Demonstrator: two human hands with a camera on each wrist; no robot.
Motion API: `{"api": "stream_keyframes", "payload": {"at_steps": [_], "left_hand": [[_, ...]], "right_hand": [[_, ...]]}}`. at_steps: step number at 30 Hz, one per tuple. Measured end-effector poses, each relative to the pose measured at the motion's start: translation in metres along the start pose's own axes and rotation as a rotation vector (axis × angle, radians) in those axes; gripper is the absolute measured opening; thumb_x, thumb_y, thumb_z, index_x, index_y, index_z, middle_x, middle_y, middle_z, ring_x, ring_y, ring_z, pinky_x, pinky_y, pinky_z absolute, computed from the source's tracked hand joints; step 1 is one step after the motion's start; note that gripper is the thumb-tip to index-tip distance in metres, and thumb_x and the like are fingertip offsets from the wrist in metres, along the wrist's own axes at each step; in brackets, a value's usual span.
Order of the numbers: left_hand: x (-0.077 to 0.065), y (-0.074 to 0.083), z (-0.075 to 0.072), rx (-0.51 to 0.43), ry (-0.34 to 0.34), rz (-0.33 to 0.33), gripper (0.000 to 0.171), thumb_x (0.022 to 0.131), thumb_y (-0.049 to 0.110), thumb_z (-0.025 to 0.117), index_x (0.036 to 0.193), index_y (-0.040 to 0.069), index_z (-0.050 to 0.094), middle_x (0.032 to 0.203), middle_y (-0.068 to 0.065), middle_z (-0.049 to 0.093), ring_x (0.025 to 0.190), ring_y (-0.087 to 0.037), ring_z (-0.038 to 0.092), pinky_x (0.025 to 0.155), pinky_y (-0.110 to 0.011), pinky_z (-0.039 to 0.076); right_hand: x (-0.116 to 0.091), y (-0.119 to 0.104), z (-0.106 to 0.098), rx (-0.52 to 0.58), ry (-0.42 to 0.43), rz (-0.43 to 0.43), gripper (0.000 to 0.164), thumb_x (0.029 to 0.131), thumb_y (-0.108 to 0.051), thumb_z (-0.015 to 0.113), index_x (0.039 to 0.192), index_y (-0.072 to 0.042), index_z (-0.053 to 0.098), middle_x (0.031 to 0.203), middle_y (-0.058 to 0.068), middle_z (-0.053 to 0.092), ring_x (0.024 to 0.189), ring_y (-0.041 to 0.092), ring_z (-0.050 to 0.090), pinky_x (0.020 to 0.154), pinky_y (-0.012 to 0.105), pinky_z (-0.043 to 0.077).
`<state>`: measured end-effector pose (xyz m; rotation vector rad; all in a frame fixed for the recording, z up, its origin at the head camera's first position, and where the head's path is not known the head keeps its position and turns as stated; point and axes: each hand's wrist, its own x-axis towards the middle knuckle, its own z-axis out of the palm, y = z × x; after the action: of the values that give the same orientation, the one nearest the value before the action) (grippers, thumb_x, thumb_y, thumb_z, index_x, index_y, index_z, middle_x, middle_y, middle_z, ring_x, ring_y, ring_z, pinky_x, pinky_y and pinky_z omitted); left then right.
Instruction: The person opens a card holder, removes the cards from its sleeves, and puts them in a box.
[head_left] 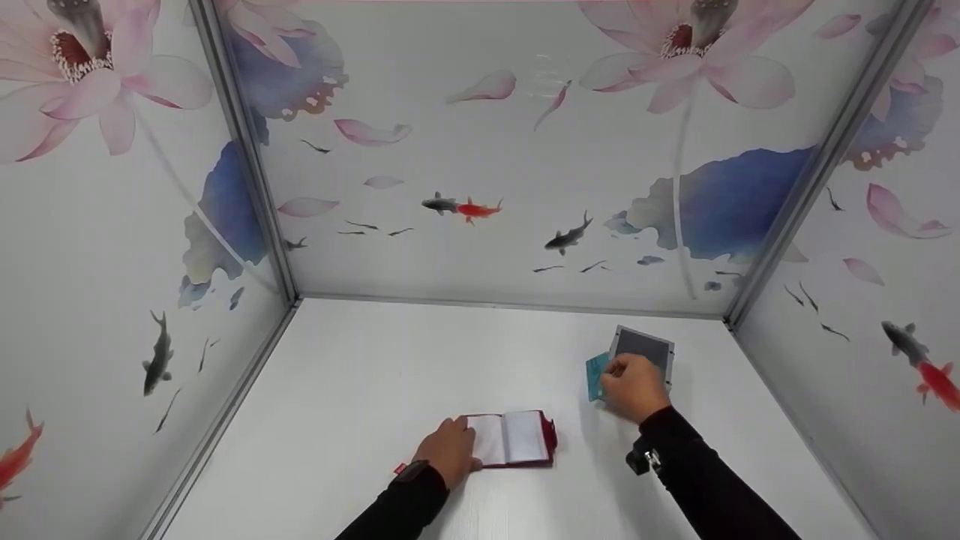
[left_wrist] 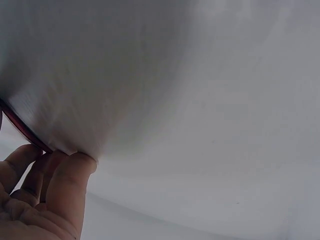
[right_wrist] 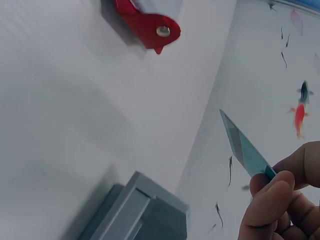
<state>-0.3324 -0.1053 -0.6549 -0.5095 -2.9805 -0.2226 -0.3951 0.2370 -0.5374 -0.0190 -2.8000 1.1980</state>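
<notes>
A red card holder [head_left: 523, 439] lies spread on the white table, its pale clear sleeves showing. My left hand [head_left: 448, 450] holds its left edge, with the thumb near the lower corner. In the left wrist view, fingertips of the left hand [left_wrist: 55, 185] meet the thin red edge. Farther right, my right hand [head_left: 634, 386] pinches a thin teal card [head_left: 595, 377] between thumb and fingers. The right wrist view shows that card [right_wrist: 245, 146] raised off the table, tilted. Beside and partly behind this hand is a grey box [head_left: 646, 345].
The holder's red flap [right_wrist: 154, 31] has a metal snap and sticks out on its right side. White panels printed with lotus flowers and fish enclose the table [head_left: 375, 360] at the back, left and right, joined by grey metal posts [head_left: 247, 150].
</notes>
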Motion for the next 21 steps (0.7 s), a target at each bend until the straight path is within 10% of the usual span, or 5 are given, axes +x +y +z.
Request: {"api": "stream_keyframes", "payload": {"at_steps": [15, 21], "left_hand": [[0.002, 0.000, 0.002, 0.018, 0.004, -0.002, 0.046, 0.092, 0.041, 0.095, 0.116, 0.004, 0.081, 0.125, -0.009, 0.074, 0.108, -0.026, 0.068, 0.091, -0.037, 0.064], [0.003, -0.001, 0.005, 0.029, -0.002, -0.008, 0.048, 0.091, 0.043, 0.095, 0.117, 0.005, 0.081, 0.122, -0.008, 0.073, 0.106, -0.025, 0.068, 0.091, -0.037, 0.063]], "right_hand": [[0.027, 0.047, -0.028, -0.076, 0.120, 0.035, 0.024, 0.104, -0.008, 0.062, 0.096, 0.003, 0.082, 0.089, 0.015, 0.081, 0.077, 0.024, 0.070, 0.068, 0.033, 0.051], [0.038, 0.057, -0.018, -0.110, 0.125, -0.006, 0.047, 0.102, -0.001, 0.061, 0.057, -0.015, 0.053, 0.053, -0.007, 0.046, 0.054, 0.014, 0.041, 0.056, 0.032, 0.035]]}}
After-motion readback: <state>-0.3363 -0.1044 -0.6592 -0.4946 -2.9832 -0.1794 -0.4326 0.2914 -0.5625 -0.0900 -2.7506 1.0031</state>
